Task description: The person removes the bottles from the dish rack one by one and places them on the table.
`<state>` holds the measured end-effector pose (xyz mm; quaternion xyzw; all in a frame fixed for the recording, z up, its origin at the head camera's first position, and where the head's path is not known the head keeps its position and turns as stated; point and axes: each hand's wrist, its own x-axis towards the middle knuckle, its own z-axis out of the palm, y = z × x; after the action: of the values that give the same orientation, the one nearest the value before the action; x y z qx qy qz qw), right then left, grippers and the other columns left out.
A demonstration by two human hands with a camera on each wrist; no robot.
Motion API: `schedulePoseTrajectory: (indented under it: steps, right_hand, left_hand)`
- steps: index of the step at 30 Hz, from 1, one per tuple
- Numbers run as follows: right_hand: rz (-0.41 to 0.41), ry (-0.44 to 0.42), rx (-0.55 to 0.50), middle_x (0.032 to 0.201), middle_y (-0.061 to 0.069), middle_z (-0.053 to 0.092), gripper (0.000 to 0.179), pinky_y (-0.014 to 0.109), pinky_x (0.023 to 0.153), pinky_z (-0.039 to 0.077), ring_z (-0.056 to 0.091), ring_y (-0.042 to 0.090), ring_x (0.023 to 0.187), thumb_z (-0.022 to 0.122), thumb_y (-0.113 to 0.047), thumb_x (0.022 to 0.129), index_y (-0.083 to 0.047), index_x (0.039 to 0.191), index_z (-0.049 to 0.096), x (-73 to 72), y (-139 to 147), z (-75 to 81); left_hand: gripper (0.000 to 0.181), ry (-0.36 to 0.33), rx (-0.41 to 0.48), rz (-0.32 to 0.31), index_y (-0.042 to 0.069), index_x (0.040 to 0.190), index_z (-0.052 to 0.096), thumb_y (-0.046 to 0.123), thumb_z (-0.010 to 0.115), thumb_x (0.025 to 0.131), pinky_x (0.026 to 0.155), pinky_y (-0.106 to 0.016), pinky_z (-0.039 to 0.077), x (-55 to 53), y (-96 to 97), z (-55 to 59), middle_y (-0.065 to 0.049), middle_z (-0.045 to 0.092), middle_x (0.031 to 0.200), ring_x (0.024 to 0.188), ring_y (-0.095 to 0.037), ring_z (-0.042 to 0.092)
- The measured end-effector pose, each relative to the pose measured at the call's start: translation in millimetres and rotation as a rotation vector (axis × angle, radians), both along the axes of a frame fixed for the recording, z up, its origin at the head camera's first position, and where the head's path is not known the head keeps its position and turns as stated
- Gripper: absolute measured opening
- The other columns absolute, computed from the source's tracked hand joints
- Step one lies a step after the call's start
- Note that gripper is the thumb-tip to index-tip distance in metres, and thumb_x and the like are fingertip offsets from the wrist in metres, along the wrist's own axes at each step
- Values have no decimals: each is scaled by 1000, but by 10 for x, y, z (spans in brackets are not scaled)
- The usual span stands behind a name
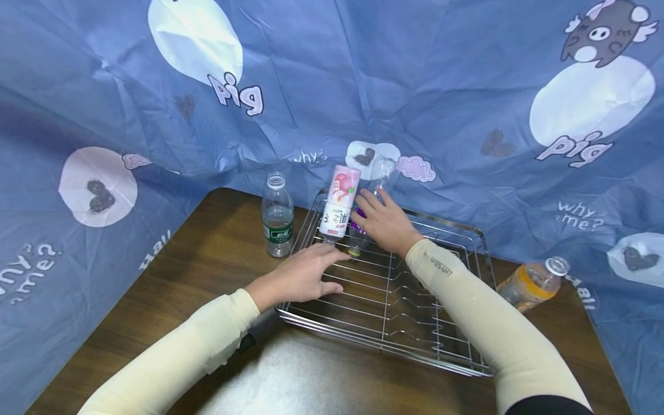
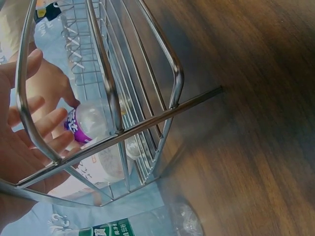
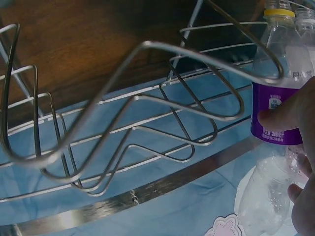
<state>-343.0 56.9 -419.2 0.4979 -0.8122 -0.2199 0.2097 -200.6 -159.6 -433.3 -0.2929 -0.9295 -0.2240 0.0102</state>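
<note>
A clear plastic bottle with a purple label stands neck down in the wire dish rack. My right hand holds it round the label, the thumb pressed on the purple band in the right wrist view. Beside it, a pink and white peach drink bottle also leans neck down in the rack. My left hand hovers over the rack's left side near that bottle's neck. Its fingers are spread and loosely bent with nothing between them; in the left wrist view rack wires cross in front of the hand.
Left of the rack, a clear bottle with a green label stands upright on the brown wooden table. An orange-labelled bottle, uncapped, is at the right beyond the rack. Blue printed cloth hangs behind the table.
</note>
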Motion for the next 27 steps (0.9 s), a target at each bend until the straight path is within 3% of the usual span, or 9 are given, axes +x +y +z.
schedulePoseTrajectory:
  steps: [12, 22, 27]
  right_hand:
    - [-29, 2, 30, 149, 21, 46, 40, 62, 117, 24, 33, 40, 144, 67, -23, 97, -18, 136, 61, -9, 13, -61]
    - [-28, -11, 35, 147, 18, 48, 30, 63, 117, 22, 33, 39, 144, 63, -25, 100, -21, 130, 66, -14, 24, -2]
    - [-4, -18, 31, 145, 18, 50, 31, 63, 117, 23, 34, 40, 143, 69, -18, 95, -20, 126, 68, -24, 68, -1]
  left_hand:
    - [61, 1, -39, -4, 14, 138, 61, 43, 78, 87, 114, -47, 37, 4, 12, 15, -10, 58, 139, 134, -31, 49]
    - [59, -2, -59, -3, 13, 137, 62, 44, 75, 90, 116, -50, 34, 21, 7, 40, -12, 57, 141, 136, -35, 47]
    - [58, -1, -70, -5, 11, 137, 62, 46, 72, 91, 114, -50, 36, 14, 6, 20, -13, 58, 140, 135, -34, 48]
